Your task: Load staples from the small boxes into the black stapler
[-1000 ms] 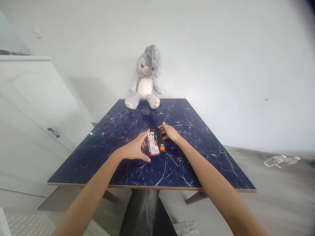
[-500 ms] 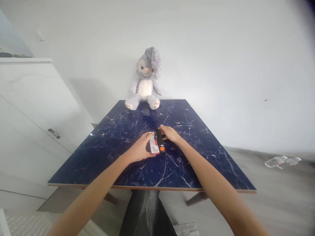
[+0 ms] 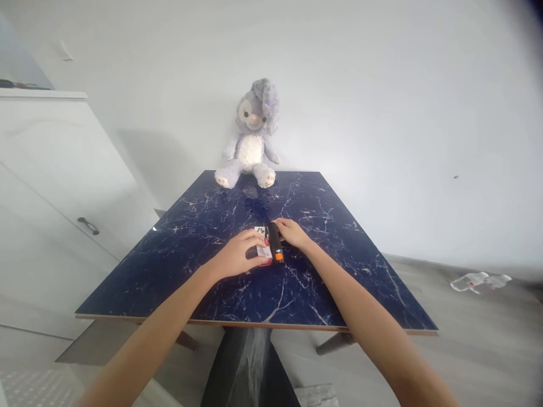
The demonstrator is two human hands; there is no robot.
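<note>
In the middle of the table lie a small red-and-white box (image 3: pixel 264 252) and, against its right side, a long black stapler (image 3: pixel 275 240) with an orange patch at its near end. My left hand (image 3: pixel 238 253) reaches over the box from the left, thumb at the near end and fingers across the top, closed on it. A pale card-like piece (image 3: pixel 259 230) shows just beyond those fingers. My right hand (image 3: pixel 292 233) is closed at the stapler's far end, its fingertips partly hidden behind it. A dark shape beneath my left palm is mostly covered.
The dark blue marbled table (image 3: pixel 178 282) carries a grey plush rabbit (image 3: pixel 251 135) at its far edge, against the wall. A white cabinet (image 3: pixel 51 186) stands at left. Clear plastic bottles (image 3: pixel 479 281) lie on the floor at right.
My left fingers have moved onto the top of the box, covering more of it. My right fingers have drawn in against the stapler's far end. The view has shifted slightly.
</note>
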